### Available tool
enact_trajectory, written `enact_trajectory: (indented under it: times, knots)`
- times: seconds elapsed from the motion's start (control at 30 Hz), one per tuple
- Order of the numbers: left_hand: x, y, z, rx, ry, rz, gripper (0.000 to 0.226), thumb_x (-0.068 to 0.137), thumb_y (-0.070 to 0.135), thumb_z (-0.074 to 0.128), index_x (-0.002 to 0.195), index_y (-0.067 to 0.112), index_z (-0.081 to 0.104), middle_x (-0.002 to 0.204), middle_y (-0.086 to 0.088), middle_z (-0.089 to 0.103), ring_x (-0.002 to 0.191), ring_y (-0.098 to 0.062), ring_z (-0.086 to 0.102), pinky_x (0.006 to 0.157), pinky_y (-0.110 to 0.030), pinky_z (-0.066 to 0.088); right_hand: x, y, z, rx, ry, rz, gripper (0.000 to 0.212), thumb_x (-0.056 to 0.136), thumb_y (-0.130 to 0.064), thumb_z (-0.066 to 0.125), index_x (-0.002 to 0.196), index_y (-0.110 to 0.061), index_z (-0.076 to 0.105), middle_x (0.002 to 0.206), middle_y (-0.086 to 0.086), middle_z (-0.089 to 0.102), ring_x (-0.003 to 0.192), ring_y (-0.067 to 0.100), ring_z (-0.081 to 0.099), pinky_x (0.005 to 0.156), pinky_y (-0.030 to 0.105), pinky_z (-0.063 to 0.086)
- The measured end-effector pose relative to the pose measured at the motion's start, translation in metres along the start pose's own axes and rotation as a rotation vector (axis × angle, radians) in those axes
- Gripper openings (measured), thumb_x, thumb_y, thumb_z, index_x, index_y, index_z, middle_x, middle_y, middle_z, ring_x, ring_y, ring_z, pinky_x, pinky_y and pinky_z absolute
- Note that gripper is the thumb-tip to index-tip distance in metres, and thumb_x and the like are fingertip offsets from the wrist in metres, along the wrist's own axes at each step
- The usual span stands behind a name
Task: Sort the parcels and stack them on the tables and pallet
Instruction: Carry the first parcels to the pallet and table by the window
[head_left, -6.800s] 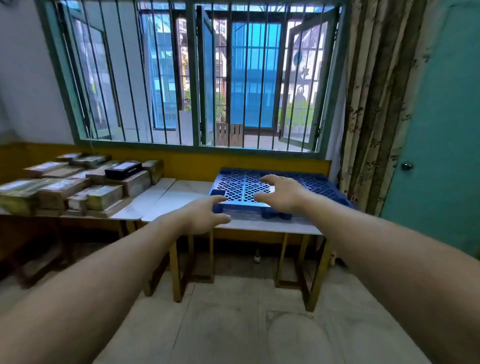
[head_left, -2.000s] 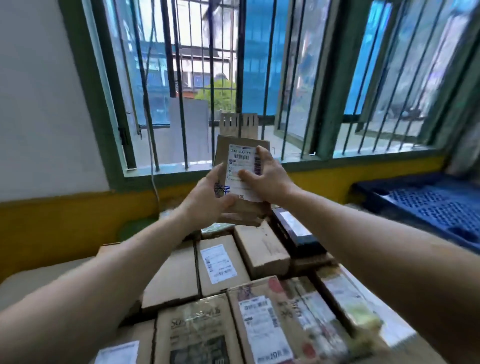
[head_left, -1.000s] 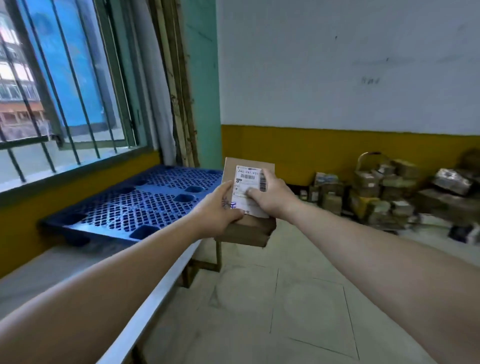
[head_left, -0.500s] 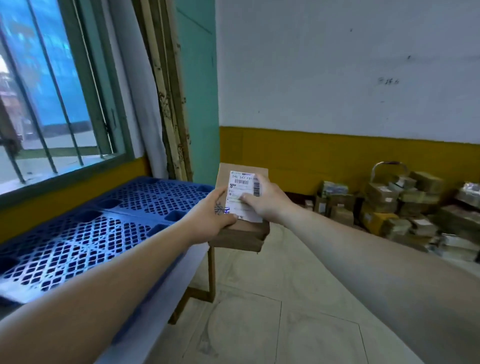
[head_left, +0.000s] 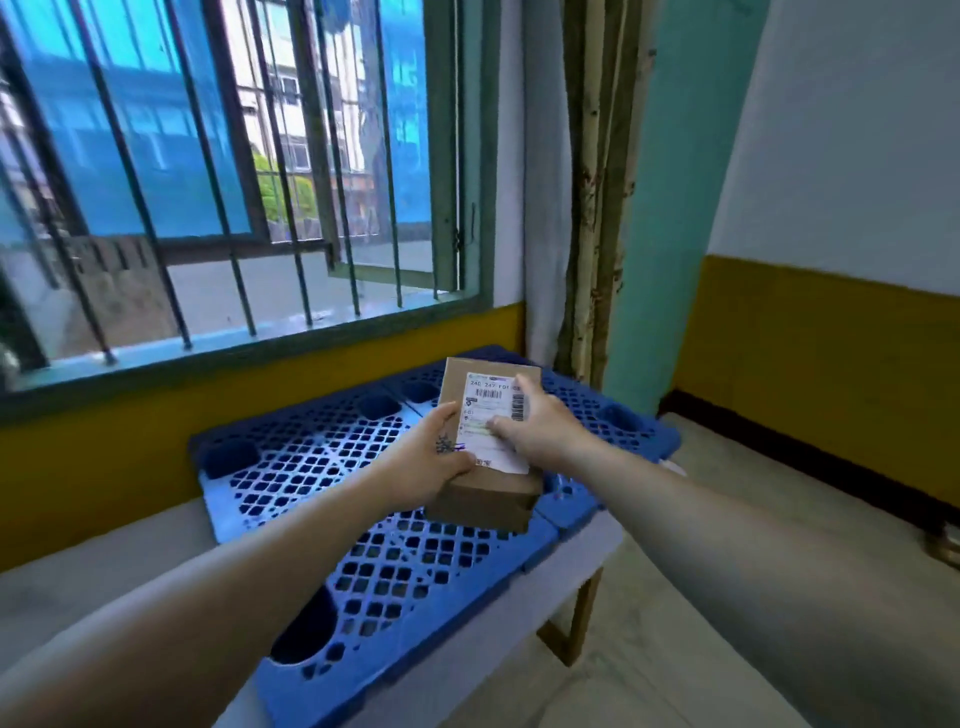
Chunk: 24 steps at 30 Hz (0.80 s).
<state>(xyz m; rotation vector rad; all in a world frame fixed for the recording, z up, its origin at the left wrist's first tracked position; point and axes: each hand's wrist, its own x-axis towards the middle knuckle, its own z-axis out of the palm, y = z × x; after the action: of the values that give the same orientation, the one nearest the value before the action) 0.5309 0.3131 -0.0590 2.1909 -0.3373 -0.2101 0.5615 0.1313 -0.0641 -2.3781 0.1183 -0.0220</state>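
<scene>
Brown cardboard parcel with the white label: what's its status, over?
Left hand and right hand both gripping brown cardboard parcel. Parcel held over blue plastic lattice pallet. Nothing visible blocking it.
</scene>
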Motion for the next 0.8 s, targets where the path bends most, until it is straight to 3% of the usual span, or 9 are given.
enact_trajectory:
  times: [0.1, 0.27, 0.43, 0.67, 0.8]
  knots:
    - [0.018, -0.036, -0.026, 0.021, 0.093, -0.082, 0.07, 0.093, 0.029, 0.059, 0.149, 0.033, 0.018, 0.137, 0.001, 0.046, 0.084, -0.006, 0.058, 0.059, -0.019, 0.046, 0.043, -0.026, 0.037, -0.025, -0.1, -0.059, 0.084, 0.092, -0.049, 0.06, 0.157, -0.03, 0.011, 0.151, 0.01, 0.033, 0.13, 0.029, 0.044, 0.099, 0.035, 0.04]
    - [0.044, -0.103, -0.076, -0.048, 0.2, -0.201, 0.076, 0.09, 0.025, 0.063, 0.15, 0.032, 0.016, 0.135, 0.001, 0.051, 0.099, -0.015, 0.061, 0.073, -0.025, 0.049, 0.111, -0.08, 0.107, -0.07, -0.229, -0.149, 0.083, 0.092, -0.049, 0.059, 0.157, -0.032, 0.011, 0.144, 0.009, 0.039, 0.117, 0.028, 0.053, 0.092, 0.038, 0.049]
    - [0.059, -0.163, -0.118, -0.169, 0.298, -0.313, 0.078, 0.088, 0.014, 0.065, 0.15, 0.027, 0.02, 0.137, 0.003, 0.047, 0.109, -0.013, 0.056, 0.089, -0.028, 0.049, 0.162, -0.125, 0.181, -0.094, -0.363, -0.224, 0.08, 0.093, -0.045, 0.061, 0.156, -0.032, 0.014, 0.141, 0.01, 0.04, 0.111, 0.025, 0.055, 0.083, 0.035, 0.05]
    - [0.066, -0.231, -0.147, -0.269, 0.497, -0.501, 0.075, 0.089, 0.007, 0.058, 0.151, 0.021, 0.018, 0.143, 0.001, 0.042, 0.113, -0.01, 0.05, 0.093, -0.022, 0.043, 0.208, -0.162, 0.281, -0.103, -0.575, -0.277, 0.086, 0.09, -0.045, 0.064, 0.156, -0.03, 0.011, 0.142, 0.011, 0.041, 0.119, 0.03, 0.054, 0.096, 0.044, 0.051]
    - [0.087, -0.249, -0.155, -0.304, 0.63, -0.571, 0.066, 0.091, 0.001, 0.054, 0.149, 0.01, 0.023, 0.139, 0.001, 0.042, 0.108, -0.009, 0.047, 0.074, -0.004, 0.041, 0.237, -0.176, 0.32, -0.146, -0.649, -0.336, 0.078, 0.093, -0.045, 0.058, 0.155, -0.029, 0.014, 0.144, 0.013, 0.038, 0.118, 0.03, 0.053, 0.094, 0.041, 0.05]
